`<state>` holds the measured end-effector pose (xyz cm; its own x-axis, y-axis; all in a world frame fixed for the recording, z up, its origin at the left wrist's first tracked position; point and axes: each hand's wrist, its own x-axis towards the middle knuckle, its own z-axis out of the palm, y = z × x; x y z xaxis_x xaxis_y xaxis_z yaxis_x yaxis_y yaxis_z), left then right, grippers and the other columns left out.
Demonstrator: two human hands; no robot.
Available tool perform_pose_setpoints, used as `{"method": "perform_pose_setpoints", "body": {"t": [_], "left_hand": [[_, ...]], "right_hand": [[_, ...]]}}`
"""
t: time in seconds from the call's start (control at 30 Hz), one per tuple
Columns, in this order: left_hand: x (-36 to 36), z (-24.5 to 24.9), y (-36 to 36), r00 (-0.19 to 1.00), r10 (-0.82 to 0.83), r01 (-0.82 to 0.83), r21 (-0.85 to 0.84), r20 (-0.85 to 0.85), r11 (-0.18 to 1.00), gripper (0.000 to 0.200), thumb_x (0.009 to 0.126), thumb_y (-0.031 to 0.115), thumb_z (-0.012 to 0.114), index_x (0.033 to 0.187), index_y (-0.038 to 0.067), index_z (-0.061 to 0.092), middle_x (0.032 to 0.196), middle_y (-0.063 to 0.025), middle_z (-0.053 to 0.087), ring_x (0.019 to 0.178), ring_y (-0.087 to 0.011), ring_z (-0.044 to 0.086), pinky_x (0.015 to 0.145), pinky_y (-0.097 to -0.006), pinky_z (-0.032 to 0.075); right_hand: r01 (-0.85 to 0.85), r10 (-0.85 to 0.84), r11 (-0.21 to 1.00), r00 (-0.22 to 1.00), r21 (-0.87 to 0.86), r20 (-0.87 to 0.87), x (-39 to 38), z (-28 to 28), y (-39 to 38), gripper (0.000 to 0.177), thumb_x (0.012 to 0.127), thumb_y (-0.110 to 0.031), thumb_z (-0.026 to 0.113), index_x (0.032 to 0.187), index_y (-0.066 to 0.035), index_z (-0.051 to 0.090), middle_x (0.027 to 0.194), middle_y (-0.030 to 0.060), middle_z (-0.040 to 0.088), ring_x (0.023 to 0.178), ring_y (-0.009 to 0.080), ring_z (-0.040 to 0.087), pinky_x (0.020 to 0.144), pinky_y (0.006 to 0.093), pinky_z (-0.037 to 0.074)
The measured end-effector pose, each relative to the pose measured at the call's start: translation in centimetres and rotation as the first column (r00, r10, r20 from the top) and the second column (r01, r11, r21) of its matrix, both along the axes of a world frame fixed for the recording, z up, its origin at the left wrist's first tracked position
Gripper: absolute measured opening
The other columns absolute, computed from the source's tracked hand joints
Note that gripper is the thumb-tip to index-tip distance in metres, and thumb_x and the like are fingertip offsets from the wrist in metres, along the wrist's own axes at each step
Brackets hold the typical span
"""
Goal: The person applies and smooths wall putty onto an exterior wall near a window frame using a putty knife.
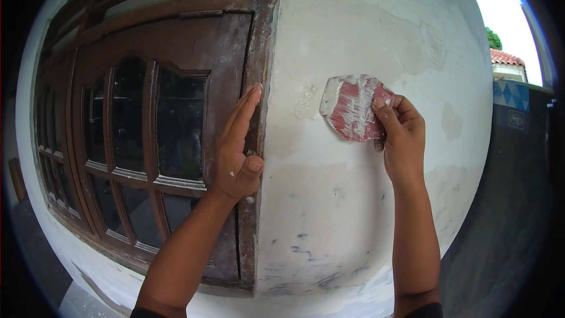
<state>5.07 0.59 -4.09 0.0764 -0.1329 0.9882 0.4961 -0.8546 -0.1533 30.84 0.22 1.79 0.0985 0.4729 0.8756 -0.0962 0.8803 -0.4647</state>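
My right hand point(402, 132) pinches a thin, flat red piece with uneven edges point(352, 109) between thumb and fingers. White putty-like streaks cover much of its face, and its far edge lies close to the wall point(329, 200). My left hand point(238, 144) rests along the brown wooden window frame point(257, 65), fingers straight together and thumb apart, with nothing in it. Its fingertips reach the strip where frame meets wall. Between the hands, a small rough patch of wet-looking filler point(306, 102) marks the wall.
Brown shutters with dark glass panes point(179, 123) fill the left side. Beige patches and dark scuffs mark the wall. At right stands a dark panel point(518, 159) with blue triangles, and a tiled roof point(506, 57) shows beyond.
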Motion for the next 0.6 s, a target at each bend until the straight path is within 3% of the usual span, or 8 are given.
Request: {"method": "perform_pose_setpoints", "body": {"t": [0.07, 0.33, 0.43, 0.6], "left_hand": [[-0.1, 0.0, 0.1, 1.0, -0.002, 0.002, 0.005, 0.001, 1.0, 0.112, 0.091, 0.083, 0.031, 0.149, -0.012, 0.036, 0.152, -0.0287, 0.043, 0.146, -0.0379, 0.038, 0.121, -0.0449, 0.027], [-0.3, 0.0, 0.2, 1.0, -0.006, 0.006, 0.013, -0.021, 1.0, 0.111, 0.091, 0.083, 0.032, 0.15, -0.011, 0.035, 0.153, -0.0273, 0.042, 0.146, -0.0371, 0.037, 0.121, -0.0448, 0.026], [-0.2, 0.0, -0.1, 1.0, 0.002, -0.002, -0.006, -0.022, 1.0, 0.111, 0.091, 0.082, 0.033, 0.15, -0.011, 0.035, 0.153, -0.0275, 0.042, 0.146, -0.0373, 0.037, 0.121, -0.0446, 0.026], [-0.1, 0.0, 0.0, 1.0, -0.007, 0.007, 0.006, -0.021, 1.0, 0.109, 0.092, 0.081, 0.034, 0.15, -0.011, 0.035, 0.153, -0.0276, 0.042, 0.147, -0.0371, 0.036, 0.122, -0.0444, 0.026]], "right_hand": [[-0.045, 0.046, 0.999, 0.996, 0.017, -0.072, -0.2, 0.5, -0.3, 0.018, 0.098, -0.018, 0.068, 0.089, -0.003, 0.061, 0.067, -0.0034, 0.058, 0.052, 0.0018, 0.043, 0.045, 0.0218, 0.032], [0.016, -0.016, 0.999, 1.0, 0.048, 0.007, -1.0, 1.1, -0.4, 0.016, 0.099, -0.017, 0.067, 0.096, -0.001, 0.063, 0.07, -0.003, 0.06, 0.055, 0.0015, 0.044, 0.047, 0.0219, 0.034], [-0.022, 0.029, 0.993, 0.997, 0.112, -0.066, -0.9, 1.3, -0.1, 0.016, 0.099, -0.016, 0.067, 0.097, 0.0, 0.063, 0.071, -0.0021, 0.061, 0.056, 0.0015, 0.045, 0.048, 0.0217, 0.034], [0.059, -0.052, 0.98, 0.998, 0.189, -0.043, -1.1, 1.4, -0.8, 0.016, 0.098, -0.015, 0.068, 0.1, 0.0, 0.064, 0.075, -0.0008, 0.063, 0.059, 0.0017, 0.047, 0.05, 0.0208, 0.036]]}}
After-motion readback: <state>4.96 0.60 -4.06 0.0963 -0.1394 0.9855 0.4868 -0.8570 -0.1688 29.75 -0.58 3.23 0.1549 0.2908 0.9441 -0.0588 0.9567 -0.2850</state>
